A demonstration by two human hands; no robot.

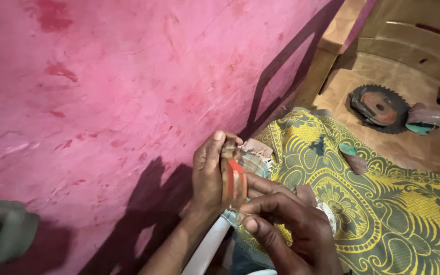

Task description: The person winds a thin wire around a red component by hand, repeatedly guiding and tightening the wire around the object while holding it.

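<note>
Both hands, left hand (207,175) and right hand (286,221), grip a narrow, worn wooden piece with a bright red-orange painted face (232,178), held upright beside the pink wall (103,102).

Workshop — saw blade (380,108), rough pink wall (103,86).

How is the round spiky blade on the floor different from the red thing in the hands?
The saw blade is round with teeth and lies flat on the brown floor, untouched. The red object is narrow and stands on edge, gripped by the left hand and the right hand. Both look worn and rusty-reddish.
</note>
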